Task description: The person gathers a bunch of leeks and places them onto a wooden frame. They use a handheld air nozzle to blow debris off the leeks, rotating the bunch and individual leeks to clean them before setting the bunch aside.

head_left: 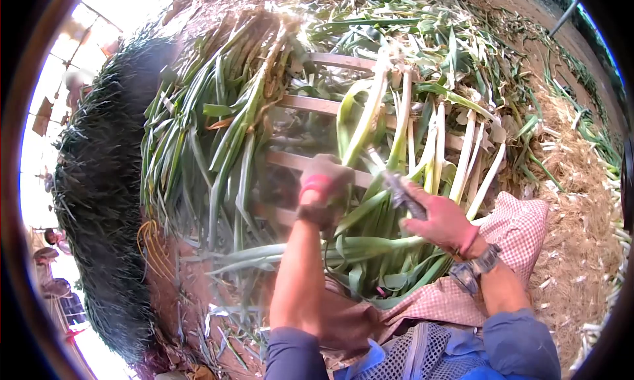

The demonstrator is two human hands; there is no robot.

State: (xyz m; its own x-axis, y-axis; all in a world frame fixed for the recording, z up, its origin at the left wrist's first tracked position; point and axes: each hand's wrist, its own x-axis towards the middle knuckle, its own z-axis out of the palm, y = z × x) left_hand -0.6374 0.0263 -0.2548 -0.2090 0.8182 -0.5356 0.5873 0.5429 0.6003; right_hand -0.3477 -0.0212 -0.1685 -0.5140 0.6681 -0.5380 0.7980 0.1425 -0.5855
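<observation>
My gloved left hand [327, 178], smeared by motion, is curled at the lower end of a thick leek [364, 124] that slants up and away over the slats. My right hand [446, 223], in a pinkish glove with a watch [477, 268] at the wrist, is wrapped around the grey handle of a tool [404, 194]. Its thin pale tip points up and left, close to the leek. More trimmed leeks [439, 145] with white stalks lie side by side just beyond my right hand. Long green leaves [370, 248] lie below both hands.
Pale wooden slats [310, 104] run across beneath the leeks. A large heap of leafy leeks [228, 116] hangs at the left, beside a tall dark-green stack [105, 182]. Checked cloth [518, 225] covers my lap. Straw-like debris [574, 228] spreads to the right. People [53, 268] show at the far left.
</observation>
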